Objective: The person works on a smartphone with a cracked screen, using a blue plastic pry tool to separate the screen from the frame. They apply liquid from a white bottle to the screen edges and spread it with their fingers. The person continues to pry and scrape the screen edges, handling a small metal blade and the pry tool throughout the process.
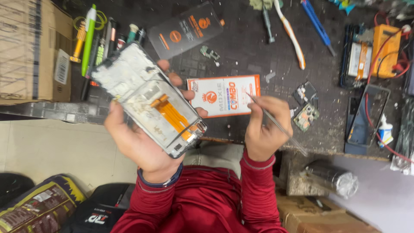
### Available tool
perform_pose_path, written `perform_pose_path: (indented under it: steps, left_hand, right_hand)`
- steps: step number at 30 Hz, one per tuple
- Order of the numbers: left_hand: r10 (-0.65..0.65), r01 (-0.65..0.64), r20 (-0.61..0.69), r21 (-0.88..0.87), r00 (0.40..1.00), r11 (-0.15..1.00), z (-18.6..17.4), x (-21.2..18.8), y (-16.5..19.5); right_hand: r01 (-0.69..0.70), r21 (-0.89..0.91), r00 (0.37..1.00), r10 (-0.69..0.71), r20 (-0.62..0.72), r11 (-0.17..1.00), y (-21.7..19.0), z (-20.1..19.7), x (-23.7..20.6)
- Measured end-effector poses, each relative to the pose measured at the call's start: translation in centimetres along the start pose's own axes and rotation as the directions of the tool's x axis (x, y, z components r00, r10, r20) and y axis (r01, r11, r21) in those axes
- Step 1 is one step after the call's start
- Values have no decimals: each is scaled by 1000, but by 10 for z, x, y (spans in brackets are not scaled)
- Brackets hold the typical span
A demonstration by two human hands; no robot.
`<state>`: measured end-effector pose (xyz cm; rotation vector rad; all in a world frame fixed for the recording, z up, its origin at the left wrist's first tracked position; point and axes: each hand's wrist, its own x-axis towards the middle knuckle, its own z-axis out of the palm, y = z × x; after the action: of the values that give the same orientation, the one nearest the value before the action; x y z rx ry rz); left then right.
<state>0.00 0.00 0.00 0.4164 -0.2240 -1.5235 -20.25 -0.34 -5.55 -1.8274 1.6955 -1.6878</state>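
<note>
My left hand (pixel 138 142) grips an opened phone frame (pixel 146 97), silver-grey inside with an orange flex cable (pixel 172 114) running along it. The frame is tilted, its lower end toward my chest. My right hand (pixel 265 127) holds thin metal tweezers (pixel 276 123), their tip pointing up-left over a white and orange flat package (pixel 224 95) lying on the dark workbench (pixel 250 47). The tweezers' tip is apart from the phone frame. Both sleeves are red.
A black flat package (pixel 185 30), a toothbrush (pixel 291 34), a blue tool (pixel 317 26), small circuit boards (pixel 306 114), a yellow multimeter (pixel 386 49) with red leads and an empty phone frame (pixel 368 116) lie on the bench. Pens and tools (pixel 99 39) stand left, beside a cardboard box (pixel 30 47).
</note>
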Motion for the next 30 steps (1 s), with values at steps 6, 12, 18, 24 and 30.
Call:
perform_pose_path:
  steps: [6, 12, 18, 24, 30]
  left_hand:
    - [0, 0, -23, -21, 1000, 1000, 5, 14, 0]
    - [-43, 43, -75, -9, 996, 999, 0, 22, -1]
    - [-116, 114, -73, -41, 990, 993, 3, 29, -8]
    - [-166, 161, -34, -113, 986, 980, 9, 41, -7]
    - [-209, 214, 49, -256, 977, 943, 46, 43, -7]
  right_hand:
    - [71, -126, 973, -41, 225, 990, -4, 31, 54]
    - [-112, -15, 960, 112, 256, 994, -3, 35, 49]
    - [-153, -28, 965, 155, 211, 988, 2, 31, 45]
    - [-264, 61, 953, 250, 173, 963, 15, 32, 43]
    - [-325, 102, 945, 320, 63, 940, 20, 28, 40]
